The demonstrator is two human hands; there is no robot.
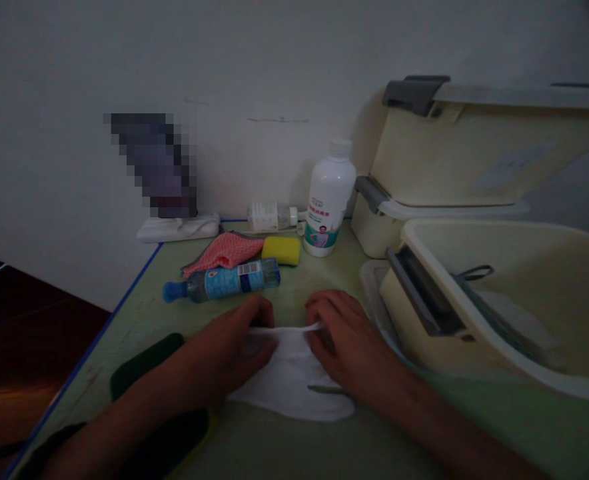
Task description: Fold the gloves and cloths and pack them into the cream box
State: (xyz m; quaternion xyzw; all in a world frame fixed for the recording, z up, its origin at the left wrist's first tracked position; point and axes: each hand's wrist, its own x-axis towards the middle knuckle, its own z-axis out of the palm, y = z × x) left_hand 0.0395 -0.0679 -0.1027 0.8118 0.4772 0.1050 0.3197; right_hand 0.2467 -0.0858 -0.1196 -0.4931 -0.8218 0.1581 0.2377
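Observation:
A white cloth (294,380) lies on the green tabletop, with its upper edge raised a little between my hands. The fingers of my left hand (247,340) are closed on the left end of that edge. Opposite, my right hand (337,337) pinches the right end, its thumb turned inward. Near the right thumb a thin dark green strip (327,389) shows on the cloth; whether it is part of it I cannot tell. Just beyond my left hand, a clear bottle with a blue label (232,280) lies on its side.
Behind are a pink cloth (229,250), a yellow sponge (281,251), a clear bottle (269,217) and an upright white bottle (329,200). An open cream bin (424,333) and stacked lidded boxes (454,153) stand right. A dark green object (147,360) lies partly under my left forearm.

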